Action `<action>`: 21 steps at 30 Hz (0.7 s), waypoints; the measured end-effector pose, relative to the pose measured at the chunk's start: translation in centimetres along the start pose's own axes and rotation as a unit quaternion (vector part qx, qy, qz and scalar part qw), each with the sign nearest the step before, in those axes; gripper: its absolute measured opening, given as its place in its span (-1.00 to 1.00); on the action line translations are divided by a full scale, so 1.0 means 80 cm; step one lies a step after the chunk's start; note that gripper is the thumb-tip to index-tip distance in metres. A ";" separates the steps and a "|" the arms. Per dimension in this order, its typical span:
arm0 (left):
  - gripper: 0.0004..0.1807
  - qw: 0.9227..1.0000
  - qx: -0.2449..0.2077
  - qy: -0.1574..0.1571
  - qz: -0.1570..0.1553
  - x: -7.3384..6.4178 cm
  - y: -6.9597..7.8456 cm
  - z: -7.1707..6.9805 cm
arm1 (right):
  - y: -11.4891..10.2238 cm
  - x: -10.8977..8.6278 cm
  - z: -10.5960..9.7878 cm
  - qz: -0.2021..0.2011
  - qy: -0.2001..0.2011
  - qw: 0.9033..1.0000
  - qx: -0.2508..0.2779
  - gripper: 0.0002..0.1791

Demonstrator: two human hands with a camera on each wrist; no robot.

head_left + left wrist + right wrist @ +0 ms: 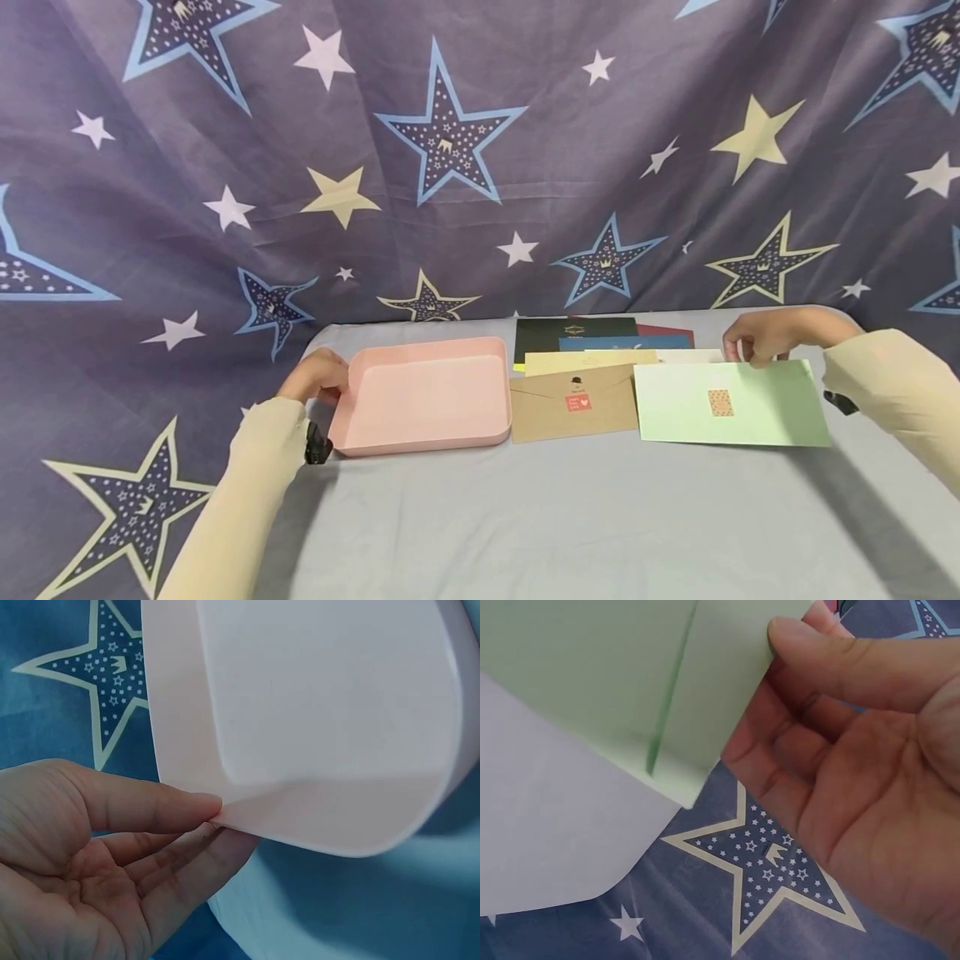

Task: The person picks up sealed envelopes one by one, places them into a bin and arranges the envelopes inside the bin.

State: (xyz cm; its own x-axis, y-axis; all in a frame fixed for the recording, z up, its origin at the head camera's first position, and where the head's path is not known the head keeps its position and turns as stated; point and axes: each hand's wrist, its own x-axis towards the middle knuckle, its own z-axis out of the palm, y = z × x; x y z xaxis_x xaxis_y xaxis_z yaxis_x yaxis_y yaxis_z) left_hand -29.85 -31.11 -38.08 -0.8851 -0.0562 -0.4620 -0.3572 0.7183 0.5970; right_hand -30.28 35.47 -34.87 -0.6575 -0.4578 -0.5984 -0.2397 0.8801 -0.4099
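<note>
"What does your left hand [318, 375] hold?"
"You pinch the left rim of the pink tray [420, 404] between thumb and fingers, at the left of the worktop [525, 525]."
"And just right of that?"
"The brown envelope [551, 423] lies beside the tray."
"Your right hand [768, 335], then?"
"It's clamped on the upper edge of the green envelope [776, 415], right of the brown one, thumb against fingers."

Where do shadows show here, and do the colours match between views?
Head view: shadow on the grey cloth below the right sleeve; left wrist view: shadow beneath the pink tray, the cloth looking bluer; right wrist view: shading along a crease of the green envelope.
</note>
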 end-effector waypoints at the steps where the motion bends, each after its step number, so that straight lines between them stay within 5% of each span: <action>1: -0.68 1.000 0.001 0.000 0.000 -0.001 0.001 0.001 | 0.000 -0.001 -0.001 -0.005 -0.001 1.000 -0.002 -0.71; 9: -0.63 1.000 -0.005 0.001 0.001 -0.002 0.007 0.007 | -0.008 -0.005 -0.010 -0.018 -0.004 1.000 0.008 -0.68; 21: -0.64 0.999 -0.027 -0.007 0.016 -0.003 0.009 0.009 | -0.023 -0.019 -0.038 -0.059 0.060 0.996 -0.035 -0.70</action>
State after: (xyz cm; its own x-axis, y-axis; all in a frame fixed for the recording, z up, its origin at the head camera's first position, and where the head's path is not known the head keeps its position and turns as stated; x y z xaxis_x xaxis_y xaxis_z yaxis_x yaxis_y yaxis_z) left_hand -29.67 -30.08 -38.01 -0.8921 -0.0238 -0.4513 -0.3451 0.6805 0.6464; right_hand -31.01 34.96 -31.09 -0.7015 -0.5444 -0.4600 -0.3677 0.8293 -0.4207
